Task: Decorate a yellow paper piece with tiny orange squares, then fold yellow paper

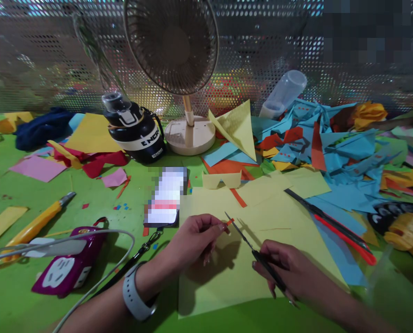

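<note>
My left hand, with a pale watch band on its wrist, pinches a small orange paper piece between thumb and finger. My right hand is wrapped round the black handles of the scissors. The blades point up and left, and their tip is beside the orange piece; whether they touch it I cannot tell. Both hands are above a large pale yellow sheet. A small cut yellow shape stands near the sheet's far edge, with an orange strip just below it.
A phone lies left of the sheet, near a purple device with a cable and a yellow cutter. A red-black cutter rests at the right. Behind are a bottle, a fan and heaped blue paper.
</note>
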The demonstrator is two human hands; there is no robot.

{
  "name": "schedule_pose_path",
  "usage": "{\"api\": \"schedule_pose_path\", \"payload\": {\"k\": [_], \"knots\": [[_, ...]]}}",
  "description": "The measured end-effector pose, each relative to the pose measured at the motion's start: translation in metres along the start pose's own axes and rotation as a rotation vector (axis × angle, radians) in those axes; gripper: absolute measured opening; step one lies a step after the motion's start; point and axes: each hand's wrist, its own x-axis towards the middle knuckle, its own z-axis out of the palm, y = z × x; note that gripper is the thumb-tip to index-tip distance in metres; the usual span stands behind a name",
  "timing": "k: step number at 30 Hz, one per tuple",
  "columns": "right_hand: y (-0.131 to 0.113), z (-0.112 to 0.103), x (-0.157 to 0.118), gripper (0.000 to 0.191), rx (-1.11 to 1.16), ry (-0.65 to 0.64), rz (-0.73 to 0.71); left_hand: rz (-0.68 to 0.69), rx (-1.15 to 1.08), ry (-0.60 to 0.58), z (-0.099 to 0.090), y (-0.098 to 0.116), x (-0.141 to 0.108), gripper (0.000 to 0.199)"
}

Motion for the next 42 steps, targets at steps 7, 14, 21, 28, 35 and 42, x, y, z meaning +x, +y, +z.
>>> {"api": "schedule_pose_path", "payload": {"k": [7, 14, 21, 28, 35, 42], "knots": [[-0.003, 0.002, -0.001, 0.034, -0.032, 0.021, 0.002, 0.005, -0.012, 0.001, 0.001, 0.0, 0.0, 0.015], [-0.003, 0.0, -0.002, 0.029, -0.041, 0.024, 0.022, 0.077, -0.073, 0.019, -0.001, -0.004, 0.002, 0.017], [-0.009, 0.002, -0.005, 0.035, -0.08, 0.009, -0.009, 0.114, -0.119, 0.034, 0.002, -0.007, 0.0, 0.02], [-0.005, 0.0, -0.005, 0.037, -0.065, 0.022, 0.004, 0.148, -0.157, 0.016, 0.002, -0.007, 0.0, 0.026], [-0.008, 0.001, -0.006, 0.036, -0.111, 0.009, 0.011, 0.114, -0.148, 0.009, 0.004, -0.008, 0.0, 0.029], [-0.011, 0.003, -0.007, 0.037, -0.085, 0.013, -0.009, 0.104, -0.112, 0.011, 0.004, -0.008, 0.0, 0.024]]}}
